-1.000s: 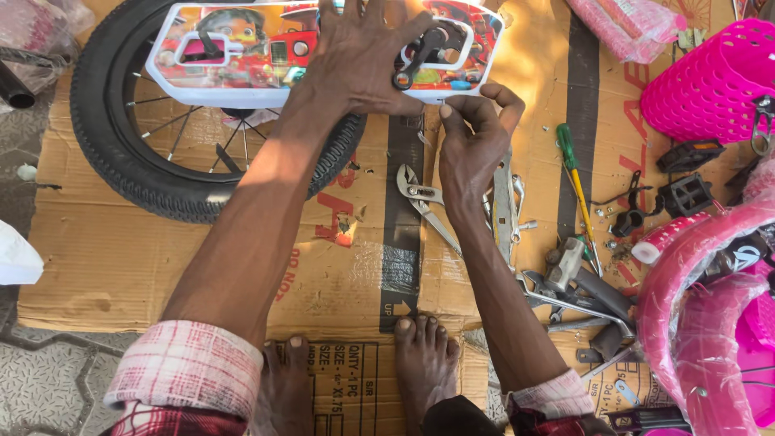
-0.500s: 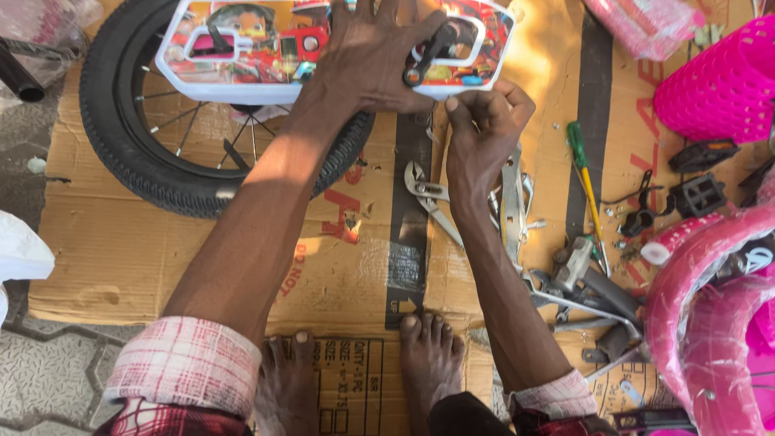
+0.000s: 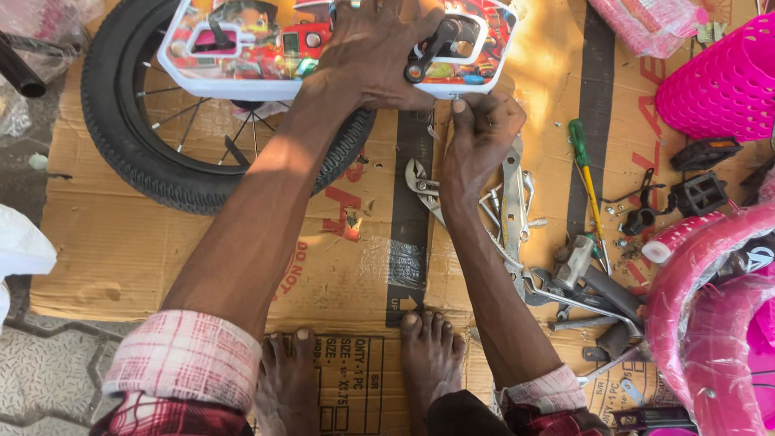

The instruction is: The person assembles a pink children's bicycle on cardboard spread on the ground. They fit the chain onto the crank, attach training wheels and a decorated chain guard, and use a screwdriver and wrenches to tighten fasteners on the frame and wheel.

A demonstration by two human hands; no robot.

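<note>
We press our left hand [image 3: 375, 56] flat, fingers spread, on the white picture cover [image 3: 242, 48] over the black wheel [image 3: 161, 161]. Our right hand [image 3: 480, 133] pinches closed at its bottom edge. Tools [image 3: 581, 274] crowd the right; bare cardboard [image 3: 121, 242] lies left.

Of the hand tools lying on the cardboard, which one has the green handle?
The screwdriver, lying right of the right hand. Its green grip and yellow shaft set it apart from the bare-metal pliers and wrenches.

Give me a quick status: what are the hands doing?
Left hand pressed on white chain guard over wheel. Right hand pinching at its lower edge. Pliers and screwdriver lie close by.
</note>
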